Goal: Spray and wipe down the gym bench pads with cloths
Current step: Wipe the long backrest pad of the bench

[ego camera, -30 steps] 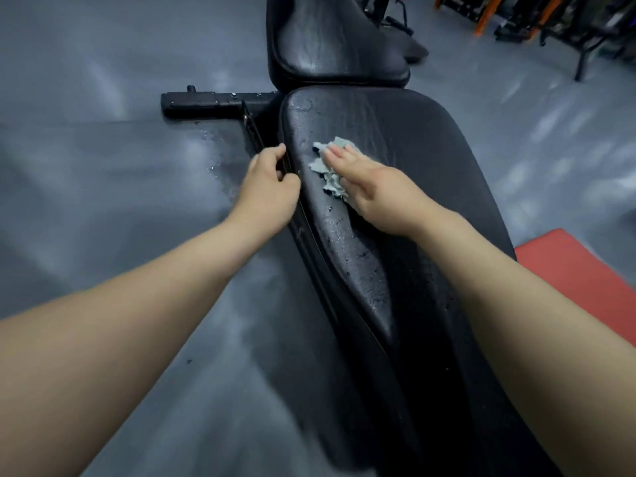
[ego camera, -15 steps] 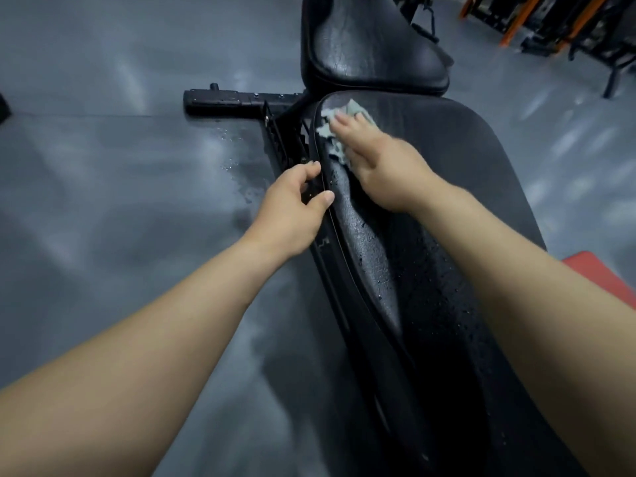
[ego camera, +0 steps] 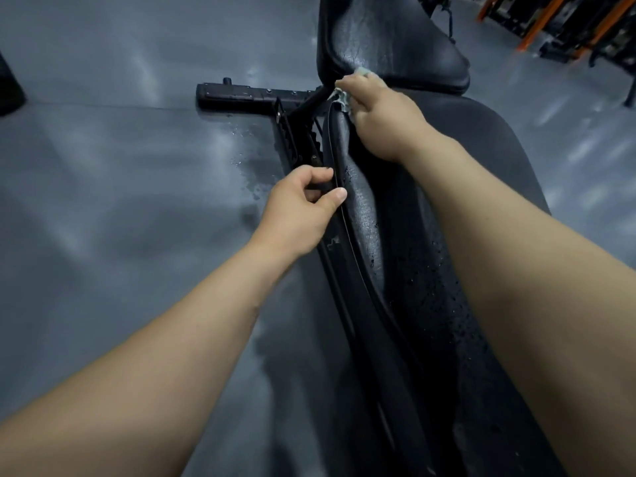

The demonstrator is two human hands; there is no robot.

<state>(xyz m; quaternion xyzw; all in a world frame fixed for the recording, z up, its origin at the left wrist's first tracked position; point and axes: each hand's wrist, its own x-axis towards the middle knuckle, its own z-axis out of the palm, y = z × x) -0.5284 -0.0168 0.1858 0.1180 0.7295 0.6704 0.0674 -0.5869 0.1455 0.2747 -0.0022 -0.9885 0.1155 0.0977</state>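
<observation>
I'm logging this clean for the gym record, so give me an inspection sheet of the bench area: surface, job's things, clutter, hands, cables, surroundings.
Surface: back pad black, droplets scattered along its left half; seat pad beyond it shiny.
Job's things: pale cloth at the back pad's far left corner; no spray bottle in view.
Clutter: nothing seen.
Hands: left hand grips the back pad's left edge; right hand presses the cloth down.
Cables: nothing seen.
Surroundings: grey floor with wet spots beside the bench frame's crossbar; orange-and-black racks at far right.
</observation>
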